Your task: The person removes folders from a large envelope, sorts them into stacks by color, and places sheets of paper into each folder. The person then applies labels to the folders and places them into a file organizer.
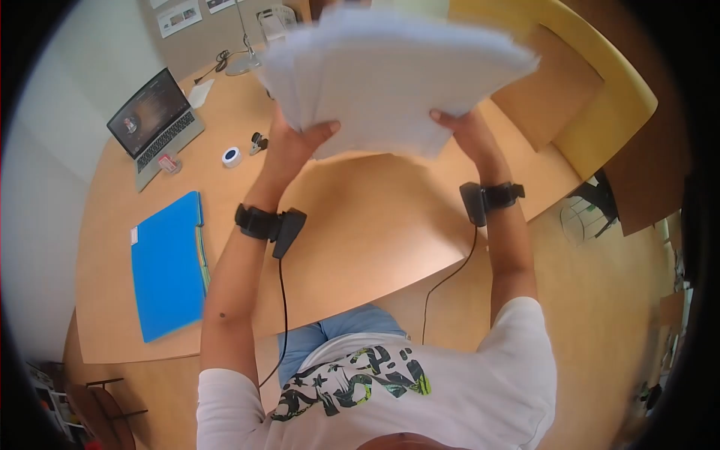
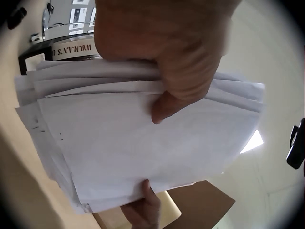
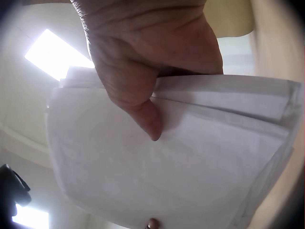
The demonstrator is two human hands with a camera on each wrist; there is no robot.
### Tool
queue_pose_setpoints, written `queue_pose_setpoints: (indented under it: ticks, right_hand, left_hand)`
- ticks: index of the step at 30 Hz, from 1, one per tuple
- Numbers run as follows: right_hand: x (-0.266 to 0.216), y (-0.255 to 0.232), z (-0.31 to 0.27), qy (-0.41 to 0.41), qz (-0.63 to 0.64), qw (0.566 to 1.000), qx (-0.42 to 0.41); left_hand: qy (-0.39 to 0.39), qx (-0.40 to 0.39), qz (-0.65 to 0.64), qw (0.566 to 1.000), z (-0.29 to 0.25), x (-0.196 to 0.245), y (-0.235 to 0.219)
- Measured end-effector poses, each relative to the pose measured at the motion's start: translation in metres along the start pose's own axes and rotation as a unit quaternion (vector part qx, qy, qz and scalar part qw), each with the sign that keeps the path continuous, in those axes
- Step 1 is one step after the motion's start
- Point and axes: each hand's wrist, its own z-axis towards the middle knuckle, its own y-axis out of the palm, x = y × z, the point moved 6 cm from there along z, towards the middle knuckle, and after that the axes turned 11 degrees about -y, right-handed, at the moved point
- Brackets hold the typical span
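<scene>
A thick stack of white paper [image 1: 397,86] is held up over the table by both hands. The left hand [image 1: 294,146] grips one side, its thumb lying across the near face. On the opposite side the right hand [image 1: 474,139] grips it the same way. In the left wrist view, the paper sheets [image 2: 119,143] have uneven, stepped edges, and a few small dark marks show at one side. The right wrist view shows the right thumb [image 3: 150,124] pressed on the blank top sheet. Most fingers are hidden behind the stack.
An opened laptop [image 1: 161,124] stands at the left of the table [image 1: 360,225]. Nearer lies a blue folder [image 1: 169,266]. A white roll [image 1: 231,156], a small black item [image 1: 258,142] and a desk lamp [image 1: 244,64] are behind. A brown board [image 1: 547,90] rests on something yellow at right.
</scene>
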Motion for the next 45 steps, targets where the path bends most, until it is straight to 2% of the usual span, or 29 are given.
queue_pose_setpoints:
  ticks: [1, 4, 7, 8, 10, 11, 14, 17, 20, 23, 26, 29, 32, 35, 38, 39, 41, 42, 43, 45]
  right_hand:
    - [0.006, 0.005, -0.003, 0.012, -0.002, 1.000, -0.022]
    - [0.014, 0.009, -0.011, 0.040, 0.084, 0.996, 0.004]
    - [0.007, 0.014, -0.001, 0.007, 0.054, 0.998, 0.009]
    - [0.001, 0.015, 0.003, -0.002, 0.041, 0.999, 0.013]
    - [-0.021, 0.015, 0.007, -0.013, 0.095, 0.995, 0.012]
    - [-0.027, 0.017, 0.008, -0.017, 0.123, 0.992, 0.011]
    - [-0.010, 0.009, 0.003, -0.021, 0.147, 0.988, -0.039]
    - [0.013, 0.004, -0.009, -0.002, 0.142, 0.989, -0.041]
    - [0.003, 0.013, -0.013, -0.021, 0.122, 0.992, 0.013]
    - [-0.008, 0.014, -0.012, -0.034, 0.106, 0.993, 0.050]
    - [0.003, 0.011, -0.015, -0.028, 0.155, 0.987, -0.001]
    - [0.011, 0.014, -0.028, -0.009, 0.093, 0.996, 0.018]
    - [0.000, 0.017, -0.025, -0.032, 0.114, 0.992, 0.041]
    - [-0.005, 0.007, -0.024, -0.018, 0.133, 0.991, 0.019]
    - [0.002, 0.003, -0.028, -0.028, 0.125, 0.992, 0.014]
    - [0.000, 0.002, -0.026, -0.040, 0.121, 0.992, 0.021]
    - [-0.008, 0.009, -0.030, -0.053, 0.115, 0.991, 0.036]
    - [-0.008, 0.009, -0.031, -0.047, 0.103, 0.993, 0.033]
    - [-0.007, 0.009, -0.030, -0.041, 0.091, 0.995, 0.029]
    - [-0.003, 0.008, -0.028, -0.027, 0.086, 0.996, 0.022]
  left_hand:
    - [0.019, 0.010, 0.017, 1.000, -0.003, -0.001, 0.001]
    - [-0.034, 0.010, -0.086, 0.996, -0.011, -0.012, 0.003]
    - [-0.021, 0.047, -0.002, 0.999, -0.002, -0.022, -0.002]
    - [-0.046, 0.048, -0.034, 0.997, -0.002, -0.009, -0.001]
    - [-0.096, 0.049, -0.097, 0.989, -0.001, 0.019, -0.001]
    - [-0.077, 0.047, -0.143, 0.986, 0.001, 0.022, -0.002]
    - [-0.001, 0.081, -0.138, 0.987, -0.003, 0.021, -0.009]
    - [-0.006, 0.023, -0.125, 0.992, -0.010, 0.004, -0.002]
    - [-0.018, 0.043, -0.132, 0.990, -0.018, 0.007, 0.012]
    - [-0.018, 0.052, -0.062, 0.997, -0.017, 0.011, 0.015]
    - [-0.019, 0.052, -0.129, 0.990, -0.021, 0.009, 0.004]
    - [-0.133, 0.015, -0.088, 0.987, -0.021, -0.023, 0.005]
    - [-0.116, 0.051, -0.085, 0.988, -0.029, -0.012, 0.006]
    - [-0.137, 0.008, -0.116, 0.984, -0.029, 0.004, 0.010]
    - [0.036, 0.069, -0.094, 0.993, -0.026, 0.026, 0.000]
    - [0.115, 0.136, -0.023, 0.984, -0.025, 0.039, -0.006]
    - [0.256, 0.263, 0.117, 0.923, -0.029, 0.075, -0.014]
    - [0.322, 0.286, 0.217, 0.876, -0.032, 0.099, -0.011]
    - [0.382, 0.305, 0.313, 0.814, -0.035, 0.127, -0.005]
    - [0.404, 0.254, 0.461, 0.748, -0.041, 0.172, 0.026]
